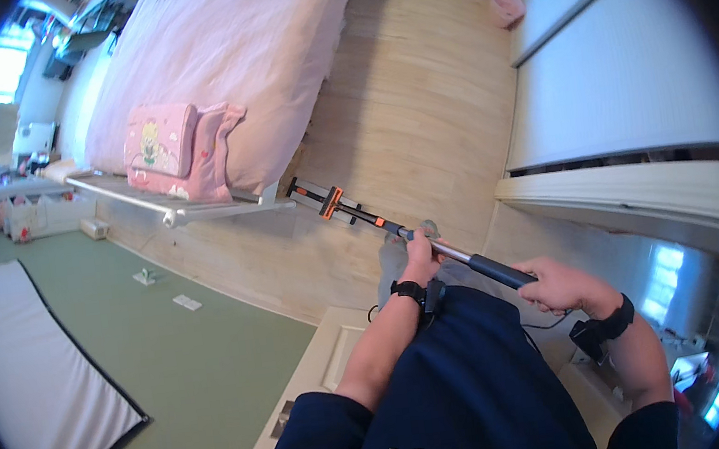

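Navy shirt (483, 379) (black wrist straps (617, 321)).

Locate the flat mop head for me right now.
In the head view, the flat mop head is just left of centre, by the right end of the white bed rail, at the far end of the pole, beyond the left hand.
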A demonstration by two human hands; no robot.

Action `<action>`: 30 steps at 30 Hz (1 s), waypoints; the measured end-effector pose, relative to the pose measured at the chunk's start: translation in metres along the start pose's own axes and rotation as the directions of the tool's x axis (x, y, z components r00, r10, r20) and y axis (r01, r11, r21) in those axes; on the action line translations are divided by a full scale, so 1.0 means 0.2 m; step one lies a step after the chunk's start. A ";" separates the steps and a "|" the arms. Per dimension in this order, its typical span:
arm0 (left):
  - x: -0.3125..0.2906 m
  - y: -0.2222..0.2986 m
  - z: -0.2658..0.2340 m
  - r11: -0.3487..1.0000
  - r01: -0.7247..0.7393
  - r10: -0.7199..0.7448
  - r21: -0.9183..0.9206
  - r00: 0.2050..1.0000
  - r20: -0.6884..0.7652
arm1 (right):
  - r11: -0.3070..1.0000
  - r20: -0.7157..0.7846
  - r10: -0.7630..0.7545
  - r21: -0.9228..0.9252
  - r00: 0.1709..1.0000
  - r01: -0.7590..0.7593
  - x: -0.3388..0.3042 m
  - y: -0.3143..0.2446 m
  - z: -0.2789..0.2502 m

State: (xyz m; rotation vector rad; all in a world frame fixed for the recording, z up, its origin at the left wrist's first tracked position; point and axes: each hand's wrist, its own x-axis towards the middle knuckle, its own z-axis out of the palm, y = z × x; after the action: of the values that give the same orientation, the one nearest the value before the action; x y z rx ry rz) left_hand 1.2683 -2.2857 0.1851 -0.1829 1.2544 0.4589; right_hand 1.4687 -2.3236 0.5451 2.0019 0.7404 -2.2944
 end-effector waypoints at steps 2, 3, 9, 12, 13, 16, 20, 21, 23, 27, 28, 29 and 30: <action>-0.02 0.04 -0.01 0.996 0.072 -0.074 -0.044 0.997 -0.038 | 0.991 -0.026 0.013 0.133 1.000 -0.010 -0.01 0.03 0.06; -0.04 0.05 -0.01 0.999 0.053 -0.053 -0.005 0.998 -0.023 | 0.988 -0.041 -0.015 0.153 0.999 0.021 -0.01 0.05 0.08; -0.08 0.06 0.01 0.998 0.030 -0.023 0.058 0.994 -0.104 | 0.959 -0.101 0.022 0.284 0.995 0.008 -0.05 0.09 0.18; -0.08 0.09 0.02 0.989 0.036 -0.032 0.147 0.999 -0.024 | 0.951 -0.102 0.038 0.308 0.994 -0.005 -0.07 0.07 0.21; -0.07 0.11 0.03 0.987 0.037 -0.035 0.156 0.999 -0.015 | 0.946 -0.120 0.047 0.325 0.992 -0.005 -0.07 0.06 0.23; -0.06 0.16 0.06 0.964 0.028 -0.035 0.263 0.999 0.024 | 0.926 -0.130 0.061 0.377 0.990 -0.008 -0.08 0.04 0.27; -0.02 0.20 0.13 0.922 0.027 -0.033 0.385 0.999 0.008 | 0.841 -0.052 0.061 0.540 0.997 -0.023 -0.06 0.04 0.27; 0.00 0.20 0.14 0.921 0.002 -0.027 0.388 0.998 0.058 | 0.809 -0.074 0.056 0.588 0.996 -0.002 -0.06 0.03 0.26; 0.02 0.21 0.15 0.920 -0.039 -0.010 0.391 0.992 0.123 | 0.724 -0.092 0.057 0.690 0.994 0.023 -0.05 0.04 0.22; -0.08 0.35 0.08 0.777 -0.003 -0.159 0.629 0.966 0.202 | 0.754 -0.047 -0.017 0.656 0.999 0.044 -0.06 0.06 0.15; -0.16 0.42 0.07 0.662 -0.056 -0.092 0.747 0.984 0.155 | 0.776 -0.049 -0.024 0.629 0.999 0.049 -0.05 0.07 0.13; -0.27 0.49 0.07 0.597 -0.113 0.008 0.794 0.991 0.134 | 0.787 -0.034 -0.071 0.612 0.997 0.077 -0.04 0.08 0.11; -0.38 0.59 0.09 0.597 -0.181 0.052 0.781 0.981 0.187 | 0.786 -0.030 -0.074 0.613 0.997 0.077 -0.02 0.08 0.09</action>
State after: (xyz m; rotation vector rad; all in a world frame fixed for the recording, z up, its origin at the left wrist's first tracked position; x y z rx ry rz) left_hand 1.2143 -2.1907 0.2758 0.7065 1.2193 -0.0247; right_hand 1.4585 -2.3461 0.5447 2.2190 0.0418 -2.8509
